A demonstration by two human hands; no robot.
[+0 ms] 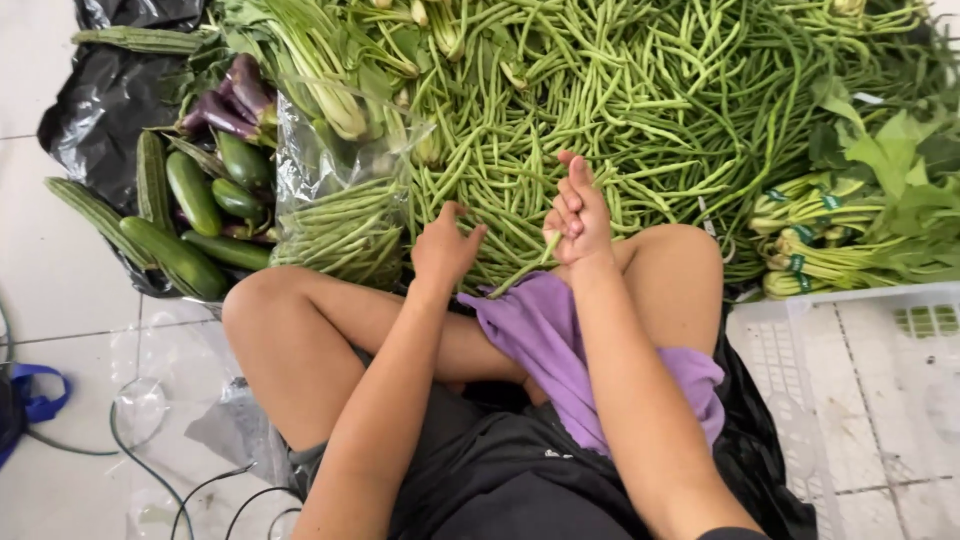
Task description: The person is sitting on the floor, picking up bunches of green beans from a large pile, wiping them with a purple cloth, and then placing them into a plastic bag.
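Right hand (575, 215) pinches slender long beans (520, 272); left hand (443, 248) perhaps touching pile.

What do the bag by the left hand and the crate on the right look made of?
The bag beside the left hand looks like thin clear plastic film: glossy, wrinkled, with beans visible through it. The crate looks like rigid white moulded plastic, matte, with a perforated grid; it could be slightly translucent. The right hand holds a bean.
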